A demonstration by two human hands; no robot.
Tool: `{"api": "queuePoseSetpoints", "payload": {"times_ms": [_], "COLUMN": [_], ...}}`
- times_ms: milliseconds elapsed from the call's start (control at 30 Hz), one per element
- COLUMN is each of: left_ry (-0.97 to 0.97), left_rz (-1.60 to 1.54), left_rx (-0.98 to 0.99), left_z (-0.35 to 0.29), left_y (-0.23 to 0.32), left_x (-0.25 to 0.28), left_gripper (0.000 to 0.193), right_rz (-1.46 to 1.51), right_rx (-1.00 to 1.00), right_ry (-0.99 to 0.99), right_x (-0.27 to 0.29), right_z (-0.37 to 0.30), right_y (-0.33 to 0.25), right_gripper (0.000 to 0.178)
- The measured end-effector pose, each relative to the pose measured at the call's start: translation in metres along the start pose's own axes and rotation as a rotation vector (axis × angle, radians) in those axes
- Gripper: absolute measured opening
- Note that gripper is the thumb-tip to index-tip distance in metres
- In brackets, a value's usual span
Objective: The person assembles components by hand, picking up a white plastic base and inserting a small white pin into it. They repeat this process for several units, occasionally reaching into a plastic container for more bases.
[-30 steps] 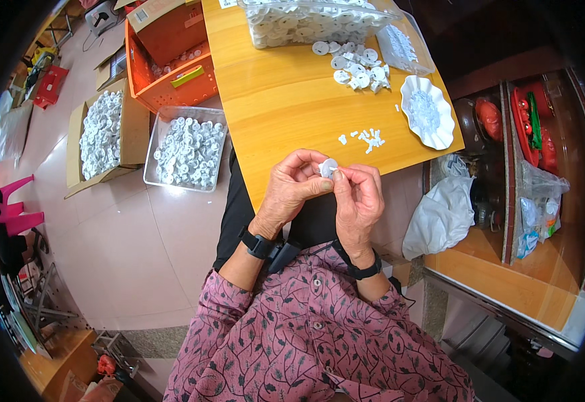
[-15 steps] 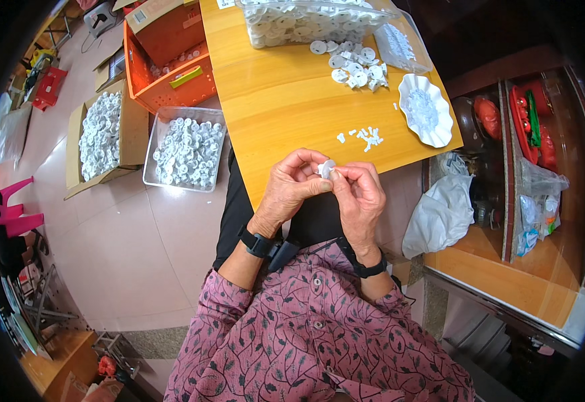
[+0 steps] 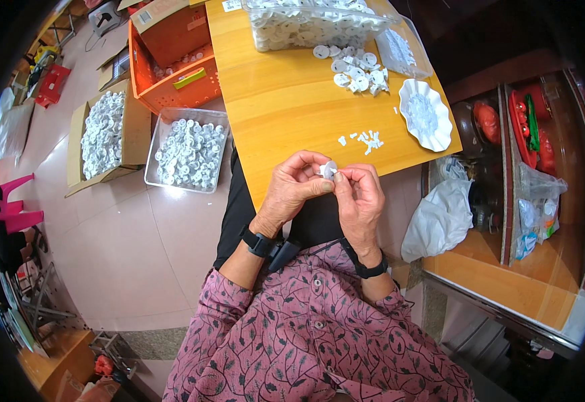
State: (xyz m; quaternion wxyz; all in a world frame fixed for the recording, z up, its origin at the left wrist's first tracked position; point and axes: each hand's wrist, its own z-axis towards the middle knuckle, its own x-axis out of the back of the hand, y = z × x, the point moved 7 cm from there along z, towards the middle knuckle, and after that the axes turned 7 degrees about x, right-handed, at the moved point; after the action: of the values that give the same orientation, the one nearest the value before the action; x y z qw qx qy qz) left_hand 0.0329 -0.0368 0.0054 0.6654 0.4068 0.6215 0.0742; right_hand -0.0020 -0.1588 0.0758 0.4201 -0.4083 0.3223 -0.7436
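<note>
A small white round plastic part (image 3: 328,168) is pinched between the thumb and fingers of my left hand (image 3: 295,185). My right hand (image 3: 358,194) closes thumb and forefinger at the part's right side; whether a smaller piece sits between those fingertips is hidden. Both hands are just off the near edge of the yellow wooden table (image 3: 285,107). Beyond them several tiny white pegs (image 3: 371,141) lie loose on the wood. Farther back is a pile of white round parts (image 3: 359,70).
A scalloped white dish (image 3: 445,137) of small clear pieces stands at the table's right. Clear tubs (image 3: 265,45) sit at the back. On the floor to the left are a cardboard box (image 3: 77,151), a clear bin (image 3: 150,175) and an orange crate (image 3: 178,94). Shelves (image 3: 506,201) flank the right.
The round part has turned slightly in my left fingers, showing more of its side. Both hands stay nearly in place; the view has shifted a little.
</note>
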Motion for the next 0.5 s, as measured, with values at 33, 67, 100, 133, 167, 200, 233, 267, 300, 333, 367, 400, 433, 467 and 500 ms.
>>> {"api": "queuePoseSetpoints", "payload": {"times_ms": [33,67,100,133,167,200,233,267,300,333,367,400,433,467,500], "left_ry": [0.002,0.005,0.007,-0.002,-0.009,-0.01,-0.01,-0.01,-0.01,-0.01,-0.01,-0.01,-0.017,-0.025,-0.024], "left_rz": [0.03,0.06,0.06,0.069,0.077,0.076,0.088,0.1,0.1,0.099,0.099,0.098,0.107,0.115,0.115], "left_rx": [-0.002,-0.003,-0.005,-0.001,0.003,0.002,0.005,0.009,0.008,0.014,0.02,0.019,0.007,-0.004,-0.006], "left_z": [0.0,0.0,0.0,0.0,0.0,0.0,0.0,0.0,0.0,0.0,0.0,0.0,0.0,0.0,0.0], "left_y": [0.0,-0.001,-0.002,-0.003,-0.004,-0.004,-0.004,-0.003,-0.003,-0.003,-0.003,-0.003,-0.002,-0.001,0.0], "left_x": [0.001,0.003,0.005,0.006,0.006,0.006,0.006,0.005,0.004,0.004,0.004,0.003,0.002,0.001,0.002], "left_gripper": [0.034,0.034,0.034,0.035,0.037,0.037,0.038,0.038,0.038,0.037,0.037,0.037,0.036,0.035,0.035], "right_rz": [-0.035,-0.034,-0.074,-0.116,-0.116,-0.129,-0.141,-0.141,-0.159,-0.178,-0.177,-0.178,-0.177,-0.176,-0.181], "right_rx": [0.032,0.034,0.068,0.103,0.104,0.115,0.127,0.128,0.15,0.173,0.174,0.17,0.166,0.167,0.161], "right_ry": [-0.012,-0.014,-0.05,-0.083,-0.084,-0.11,-0.136,-0.136,-0.148,-0.159,-0.16,-0.164,-0.167,-0.168,-0.174], "right_x": [-0.001,0.0,-0.001,-0.001,0.0,-0.001,-0.002,-0.001,-0.001,-0.002,-0.001,-0.002,-0.002,-0.002,-0.002], "right_z": [0.002,0.003,0.006,0.008,0.009,0.01,0.011,0.012,0.012,0.013,0.012,0.012,0.011,0.011,0.011], "right_y": [-0.004,-0.006,-0.011,-0.015,-0.016,-0.018,-0.018,-0.018,-0.019,-0.02,-0.019,-0.018,-0.017,-0.017,-0.018], "right_gripper": [0.008,0.008,0.008,0.009,0.009,0.01,0.011,0.011,0.011,0.012,0.012,0.013,0.013,0.013,0.013]}}
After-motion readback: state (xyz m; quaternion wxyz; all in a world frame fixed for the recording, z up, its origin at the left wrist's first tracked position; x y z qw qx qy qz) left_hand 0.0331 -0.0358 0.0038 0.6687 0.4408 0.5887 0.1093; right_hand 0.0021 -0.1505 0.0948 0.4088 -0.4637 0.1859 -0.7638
